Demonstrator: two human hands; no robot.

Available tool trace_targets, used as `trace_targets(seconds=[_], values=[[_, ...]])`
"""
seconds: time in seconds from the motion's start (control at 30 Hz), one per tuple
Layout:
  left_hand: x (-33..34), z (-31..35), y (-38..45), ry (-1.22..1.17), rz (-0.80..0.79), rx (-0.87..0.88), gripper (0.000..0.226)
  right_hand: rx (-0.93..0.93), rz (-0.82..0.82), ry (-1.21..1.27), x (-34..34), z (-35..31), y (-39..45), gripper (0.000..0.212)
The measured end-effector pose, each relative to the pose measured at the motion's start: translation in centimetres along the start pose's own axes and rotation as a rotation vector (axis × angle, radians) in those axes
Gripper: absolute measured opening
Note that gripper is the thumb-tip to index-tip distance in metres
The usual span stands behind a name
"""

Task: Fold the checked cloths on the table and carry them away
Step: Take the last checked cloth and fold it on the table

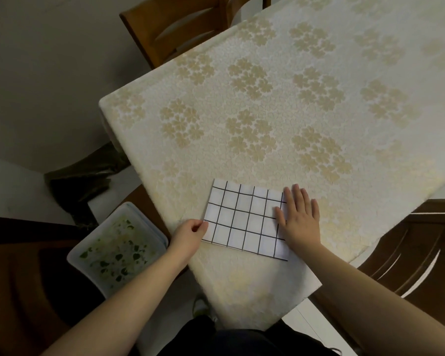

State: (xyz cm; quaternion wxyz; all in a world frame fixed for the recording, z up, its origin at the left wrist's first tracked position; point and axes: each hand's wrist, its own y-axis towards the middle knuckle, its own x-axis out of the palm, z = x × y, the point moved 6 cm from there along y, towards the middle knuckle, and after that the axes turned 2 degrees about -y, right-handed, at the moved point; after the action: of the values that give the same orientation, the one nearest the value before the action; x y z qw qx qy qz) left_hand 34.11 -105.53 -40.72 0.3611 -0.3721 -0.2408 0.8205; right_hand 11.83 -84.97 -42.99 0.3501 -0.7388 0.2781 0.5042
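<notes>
Checked cloth (244,219) folded flat on desk (280,111); left hand (189,233) pinched its edge, right hand (299,217) pressed flat.

Bare forearms, no sleeves, dark clothing (242,340), green-trimmed shoe (199,305)

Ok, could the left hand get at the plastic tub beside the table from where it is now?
Probably yes. The left hand pinches the checked cloth at the table edge, and the tub sits just below it with nothing between; it would have to let go first.
</notes>
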Motion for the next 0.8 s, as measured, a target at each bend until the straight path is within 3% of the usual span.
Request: trace_targets(seconds=[0.17, 0.27, 0.47, 0.63, 0.8], values=[[-0.5, -0.9, -0.2, -0.174, 0.046, 0.031, 0.026, 0.011, 0.113, 0.206, -2.6, -1.3, 3.3, 0.045], [0.2, -1.1, -0.5, -0.271, -0.001, 0.041, 0.025, -0.045, -0.034, 0.185, -3.1, -3.4, 6.2, 0.034], [-0.2, -1.1, 0.3, -0.110, 0.038, 0.087, 0.022, -0.106, -0.358, 0.113, -3.3, -6.6, 8.8, 0.035], [-1.3, 0.1, 0.9, 0.068, 0.082, 0.202, 0.012, -0.139, -0.491, 0.063, -3.3, -7.8, 9.6, 0.030], [-2.7, 1.4, 1.7, -0.008, 0.112, 0.274, 0.013, -0.116, -0.529, 0.322, -3.6, -7.9, 9.2, 0.031]])
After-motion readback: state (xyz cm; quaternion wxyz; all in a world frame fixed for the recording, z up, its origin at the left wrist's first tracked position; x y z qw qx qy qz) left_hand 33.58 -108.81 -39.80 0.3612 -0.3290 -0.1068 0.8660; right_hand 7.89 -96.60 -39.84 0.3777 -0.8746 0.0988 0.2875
